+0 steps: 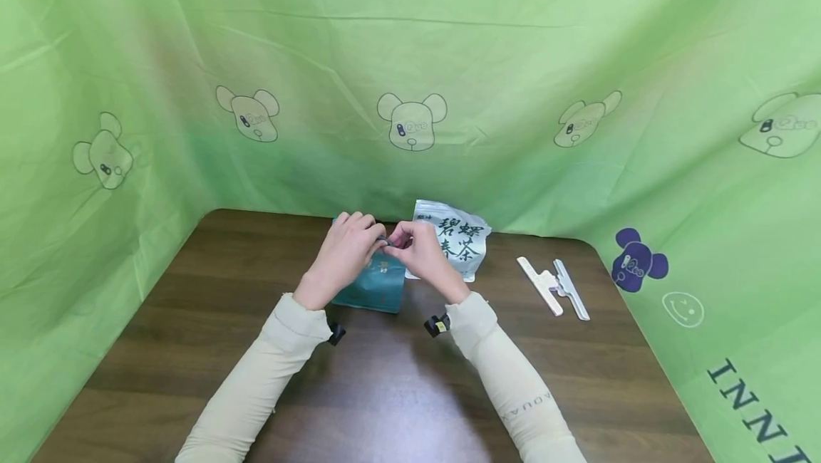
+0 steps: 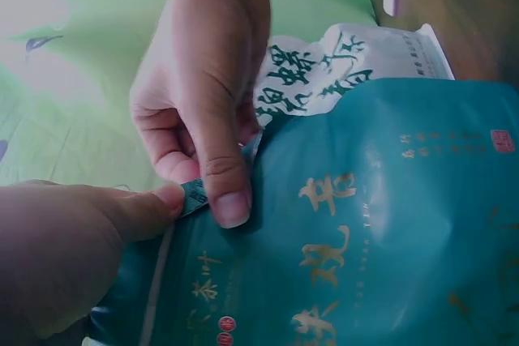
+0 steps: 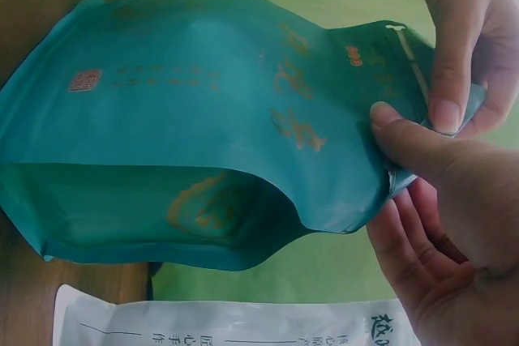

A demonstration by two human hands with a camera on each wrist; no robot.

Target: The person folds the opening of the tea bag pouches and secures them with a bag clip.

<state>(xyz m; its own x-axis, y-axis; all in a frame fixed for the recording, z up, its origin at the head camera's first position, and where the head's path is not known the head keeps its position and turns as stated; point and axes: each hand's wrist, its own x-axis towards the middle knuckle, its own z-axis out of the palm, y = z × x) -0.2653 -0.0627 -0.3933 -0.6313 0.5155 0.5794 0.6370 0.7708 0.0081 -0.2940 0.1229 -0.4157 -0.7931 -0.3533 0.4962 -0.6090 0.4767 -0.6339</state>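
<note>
A teal tea pouch [image 1: 374, 288] with gold lettering stands on the table in front of me. At its top edge, my left hand [image 1: 346, 249] pinches the pouch between thumb and fingers. Close beside it, my right hand [image 1: 422, 253] pinches the same edge, its thumb [image 2: 225, 180] lying on the front face. In the left wrist view a small folded strip of the edge [image 2: 193, 197] shows between the two hands. The right wrist view shows the pouch's full body [image 3: 211, 95] and its creased side. Some fingertips are hidden behind the edge.
A white tea pouch [image 1: 463, 241] with dark green characters stands just right of the teal one, partly behind my right hand. Farther right lie a white clip [image 1: 540, 286] and a grey clip [image 1: 571, 290], side by side. Green cloth [image 1: 410, 43] encloses the wooden table [image 1: 256, 263].
</note>
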